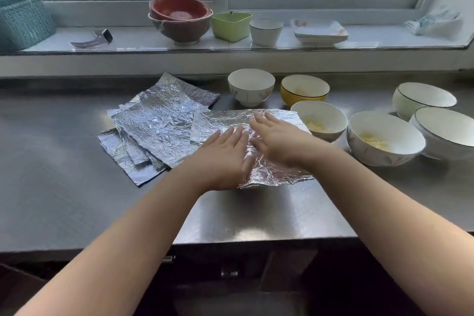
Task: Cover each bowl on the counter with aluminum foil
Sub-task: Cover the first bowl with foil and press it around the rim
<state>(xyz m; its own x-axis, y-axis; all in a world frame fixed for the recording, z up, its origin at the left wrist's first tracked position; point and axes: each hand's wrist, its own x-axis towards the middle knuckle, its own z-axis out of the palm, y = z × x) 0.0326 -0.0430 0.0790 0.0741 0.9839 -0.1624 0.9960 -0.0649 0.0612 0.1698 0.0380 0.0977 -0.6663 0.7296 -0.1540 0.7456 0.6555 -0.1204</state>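
A crinkled sheet of aluminum foil [275, 174] lies spread in the middle of the steel counter [256, 215]. My left hand [225, 159] and my right hand [277, 138] both press flat on it, fingers straight. To the left lies a loose pile of several more foil sheets [154, 133]. Several uncovered bowls stand to the right: a white bowl [251, 86], a yellow bowl [304, 90], and white bowls holding pale food [322, 119] [383, 138]. Two more white bowls [423, 99] [446, 131] sit at the far right.
The windowsill behind holds stacked red-brown bowls [179, 19], a green container [230, 25], a white cup [266, 31], square plates [319, 31], a wristwatch [93, 38] and a teal basket [24, 23]. Dark cabinet fronts [230, 277] lie under the counter's front edge.
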